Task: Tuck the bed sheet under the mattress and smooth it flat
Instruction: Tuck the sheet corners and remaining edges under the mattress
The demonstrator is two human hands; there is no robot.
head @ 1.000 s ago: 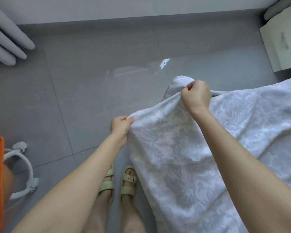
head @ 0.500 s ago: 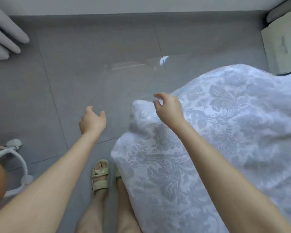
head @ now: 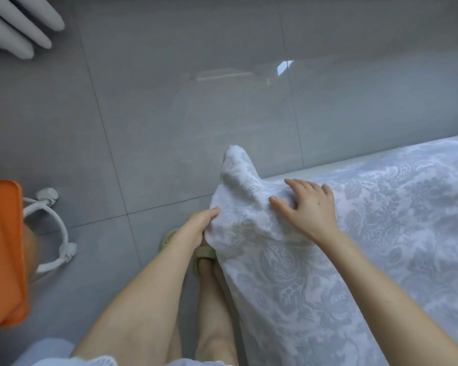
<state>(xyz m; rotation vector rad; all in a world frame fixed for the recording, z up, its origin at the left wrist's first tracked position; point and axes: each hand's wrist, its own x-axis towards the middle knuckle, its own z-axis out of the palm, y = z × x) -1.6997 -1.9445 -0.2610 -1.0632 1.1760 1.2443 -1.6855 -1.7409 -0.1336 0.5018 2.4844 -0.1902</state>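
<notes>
Beside grey tiles (head: pixel 169 122), left hand (head: pixel 199 227) seemingly grips sheet (head: pixel 386 233).

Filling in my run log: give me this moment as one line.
phase: tucking | left hand: grips edge of white floral-patterned bed sheet | right hand: open, flat on sheet | sheet corner: bunched up, untucked

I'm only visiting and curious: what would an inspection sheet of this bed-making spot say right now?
Surface: sheet covers the bed; its loose corner sticks up, not tucked.
Job's things: sheet only; the mattress is hidden beneath it.
Clutter: orange thing and white wheeled frame at left.
Hands: left hand grips the sheet's corner edge; right hand presses flat on top.
Cables: nothing seen.
Surroundings: grey tiled floor; white bars top left; sandal beside the bed.
</notes>
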